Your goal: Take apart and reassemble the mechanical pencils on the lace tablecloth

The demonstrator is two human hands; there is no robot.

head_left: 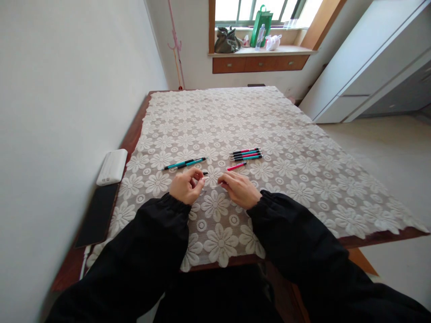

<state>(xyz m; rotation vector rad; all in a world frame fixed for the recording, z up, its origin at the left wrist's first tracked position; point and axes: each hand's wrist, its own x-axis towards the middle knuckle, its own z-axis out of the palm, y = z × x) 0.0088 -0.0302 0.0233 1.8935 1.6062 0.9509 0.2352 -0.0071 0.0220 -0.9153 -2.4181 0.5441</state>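
- Head view: left hand point(184, 186) and right hand point(239, 188) close together over the lace-covered bench point(303, 179).
- Fingers of both hands pinched on a thin clear pen part point(213, 184), held between the hands.
- Just beyond the hands: pink pen point(236, 166), teal pens point(185, 163), grouped pens point(246, 154).
- Left of the hands, at bench edge: white box point(112, 167).

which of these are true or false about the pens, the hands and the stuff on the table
1. Both hands, left hand and right hand, meet over the lace cloth. True.
2. A pink pen lies alone just beyond the right hand. True.
3. The teal pens lie right of the pen group. False: they lie to its left.
4. The white box sits at the table's right edge. False: left edge, by the wall.
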